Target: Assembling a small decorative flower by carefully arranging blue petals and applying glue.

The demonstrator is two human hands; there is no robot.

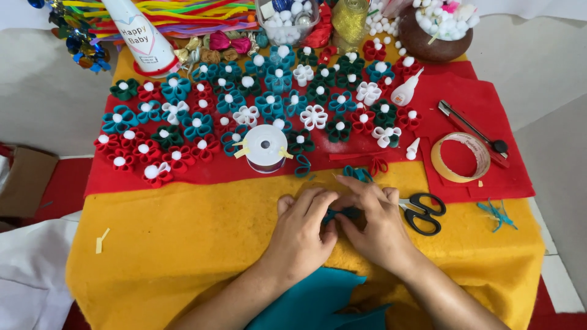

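Observation:
My left hand [301,229] and my right hand [374,221] meet over the yellow felt [183,244], fingers pinched together on a small teal felt piece [342,214] that is mostly hidden between them. A loose teal felt loop [358,174] lies just beyond my right fingers, another [302,165] beside the tape spool. Black-handled scissors [423,212] lie right of my right hand. A sheet of teal felt [318,299] sits under my forearms.
Many felt flowers [244,110] in teal, red, green and white with white pompom centres cover the red felt [483,104]. A white spool [265,148], tape roll [460,157], cutter knife [471,125], glue bottle [406,90], pompom bowl [437,30] and white cone [142,38] stand around.

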